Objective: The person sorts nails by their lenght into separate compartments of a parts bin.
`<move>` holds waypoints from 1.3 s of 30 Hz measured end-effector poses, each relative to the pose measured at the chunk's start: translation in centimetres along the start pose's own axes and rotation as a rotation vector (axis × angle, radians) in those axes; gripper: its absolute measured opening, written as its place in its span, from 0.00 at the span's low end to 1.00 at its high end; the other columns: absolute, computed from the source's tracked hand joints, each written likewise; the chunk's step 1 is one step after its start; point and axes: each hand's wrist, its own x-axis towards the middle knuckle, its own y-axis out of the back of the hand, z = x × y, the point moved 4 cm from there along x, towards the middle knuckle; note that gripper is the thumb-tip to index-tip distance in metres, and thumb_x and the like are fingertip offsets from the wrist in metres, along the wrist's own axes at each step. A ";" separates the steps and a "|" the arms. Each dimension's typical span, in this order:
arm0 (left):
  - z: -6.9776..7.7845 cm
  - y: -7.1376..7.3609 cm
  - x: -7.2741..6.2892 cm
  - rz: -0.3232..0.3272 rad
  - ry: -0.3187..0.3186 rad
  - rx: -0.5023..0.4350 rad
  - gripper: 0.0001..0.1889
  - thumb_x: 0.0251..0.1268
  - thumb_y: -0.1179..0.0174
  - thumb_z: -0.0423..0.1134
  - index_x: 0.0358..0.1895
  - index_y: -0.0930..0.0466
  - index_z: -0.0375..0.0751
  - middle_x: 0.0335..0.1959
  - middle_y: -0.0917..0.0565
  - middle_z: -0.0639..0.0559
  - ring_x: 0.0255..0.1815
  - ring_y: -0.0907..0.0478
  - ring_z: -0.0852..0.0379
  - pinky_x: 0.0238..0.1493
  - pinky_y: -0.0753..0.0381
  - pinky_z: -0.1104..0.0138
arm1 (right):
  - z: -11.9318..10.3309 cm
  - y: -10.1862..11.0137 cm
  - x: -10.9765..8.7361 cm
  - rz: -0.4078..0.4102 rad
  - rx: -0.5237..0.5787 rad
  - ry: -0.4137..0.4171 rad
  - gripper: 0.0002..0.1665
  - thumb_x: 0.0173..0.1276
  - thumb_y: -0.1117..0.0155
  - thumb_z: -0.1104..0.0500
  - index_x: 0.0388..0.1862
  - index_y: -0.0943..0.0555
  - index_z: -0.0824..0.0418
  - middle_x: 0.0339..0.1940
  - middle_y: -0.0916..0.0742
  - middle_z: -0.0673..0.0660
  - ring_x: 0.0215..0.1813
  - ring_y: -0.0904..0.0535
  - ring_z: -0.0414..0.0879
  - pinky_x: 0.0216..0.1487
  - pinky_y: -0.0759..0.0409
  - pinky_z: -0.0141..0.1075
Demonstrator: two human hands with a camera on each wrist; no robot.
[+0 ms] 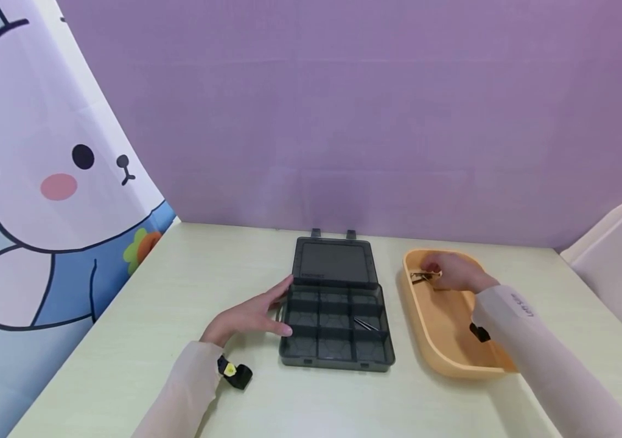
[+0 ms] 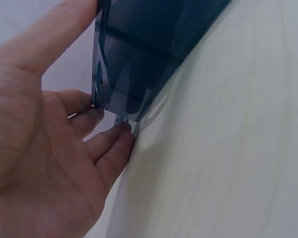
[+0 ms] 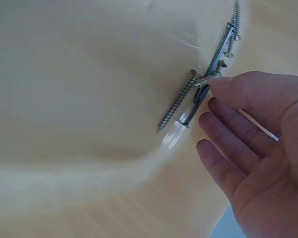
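Note:
A dark translucent organizer box [image 1: 335, 325] lies on the table with its lid [image 1: 335, 261] folded back. Against its left side rests my left hand [image 1: 248, 316], thumb and index finger spread along the edge; in the left wrist view several fingertips touch the box wall [image 2: 134, 64]. Slim dark metal pieces [image 1: 366, 323] lie in the right middle compartment. Inside the orange tray, my right hand [image 1: 453, 272] pinches a small brass-coloured screw [image 3: 204, 81] between thumb and index finger, the index mostly hidden. Close by are a long screw [image 3: 176, 105], dark nails [image 3: 222, 47] and smaller screws [image 3: 230, 49].
The orange tray [image 1: 426, 331] stands right of the box, its raised rim around the right hand. A purple backdrop [image 1: 344, 121] rises behind the table [image 1: 223, 261]. A cloth with a cartoon figure [image 1: 59, 146] hangs at the left.

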 end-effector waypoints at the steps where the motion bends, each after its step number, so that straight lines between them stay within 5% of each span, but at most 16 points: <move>1: 0.0 0.0 0.0 0.000 0.002 0.001 0.57 0.56 0.31 0.46 0.77 0.69 0.49 0.79 0.63 0.46 0.77 0.54 0.39 0.75 0.50 0.49 | 0.0 0.0 0.0 0.005 0.005 0.005 0.19 0.51 0.39 0.71 0.45 0.20 0.68 0.41 0.15 0.63 0.45 0.19 0.59 0.49 0.21 0.52; 14: -0.3 -0.2 0.0 0.007 0.005 0.020 0.58 0.55 0.31 0.50 0.77 0.68 0.49 0.79 0.63 0.46 0.76 0.52 0.38 0.74 0.49 0.48 | 0.4 -1.1 0.5 -0.003 -0.006 -0.014 0.13 0.49 0.42 0.74 0.34 0.19 0.63 0.29 0.19 0.54 0.31 0.29 0.44 0.35 0.31 0.35; 39: -0.2 0.0 0.0 0.003 0.003 0.016 0.57 0.55 0.31 0.48 0.77 0.69 0.48 0.79 0.63 0.45 0.76 0.53 0.39 0.74 0.49 0.49 | 0.9 -2.3 0.1 -0.199 0.125 -0.158 0.13 0.46 0.47 0.74 0.30 0.25 0.61 0.24 0.24 0.53 0.26 0.29 0.42 0.23 0.27 0.31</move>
